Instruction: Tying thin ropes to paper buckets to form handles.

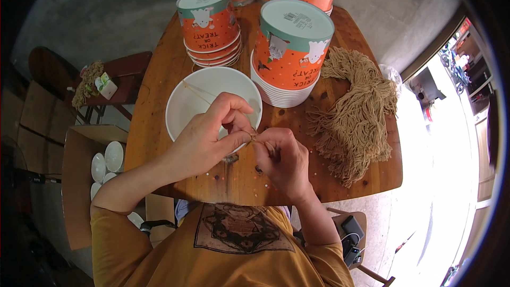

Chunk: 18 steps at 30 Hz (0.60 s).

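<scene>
A white-lined paper bucket (183,111) rests on the wooden table in front of me, its mouth facing up toward me. At its near right rim, my left hand (215,133) and my right hand (284,162) meet, fingertips closed in a pinch. Between them is a thin tan cord (194,90), whose loose part trails across the bucket's opening toward the far left. My fingers hide the exact spot where the cord meets the rim. To the right lies a large heap of tan cords (361,117).
Upside-down stacks of orange and green buckets stand behind: a tall stack (289,56) and a stack with cords at its rims (210,29). More stacks rise at the far edge. Left of the table (151,143) are a cardboard box (77,180) of white-lined containers and a bench (130,69).
</scene>
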Motion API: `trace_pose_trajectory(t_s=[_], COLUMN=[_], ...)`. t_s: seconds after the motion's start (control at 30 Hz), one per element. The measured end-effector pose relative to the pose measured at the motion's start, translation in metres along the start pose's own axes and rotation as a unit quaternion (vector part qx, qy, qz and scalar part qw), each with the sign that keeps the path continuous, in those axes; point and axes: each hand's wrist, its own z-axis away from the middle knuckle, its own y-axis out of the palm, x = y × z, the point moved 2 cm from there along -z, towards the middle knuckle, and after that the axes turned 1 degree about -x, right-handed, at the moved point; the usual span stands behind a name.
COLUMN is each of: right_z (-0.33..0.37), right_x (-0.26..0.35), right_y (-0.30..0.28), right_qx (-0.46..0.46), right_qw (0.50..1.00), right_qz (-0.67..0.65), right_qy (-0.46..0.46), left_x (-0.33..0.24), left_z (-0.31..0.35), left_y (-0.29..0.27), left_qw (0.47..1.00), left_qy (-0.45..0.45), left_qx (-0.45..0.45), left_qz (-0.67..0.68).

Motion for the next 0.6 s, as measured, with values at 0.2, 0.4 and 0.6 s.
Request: trace_pose_trajectory(t_s=[0.2,0.4,0.6], right_z=[0.0006,-0.0041,-0.0052], right_x=[-0.0008,0.0009,-0.0003], right_y=[0.0013,0.0009,0.0031], right_qx=[-0.01,-0.022,-0.054], right_qw=[1.0,0.993,0.988], right_qz=[0.002,0.08,0.089], right_qy=[-0.005,-0.081,-0.112], left_x=[0.0006,0.0013,0.0028], left_z=[-0.0001,-0.0003,-0.0014], left_y=[-0.0002,-0.0006,-0.0008], left_qw=[1.0,0.999,1.0], left_qy=[-0.018,-0.03,-0.021], left_qx=[0.001,0.002,-0.001], left_qz=[0.008,0.032,0.018])
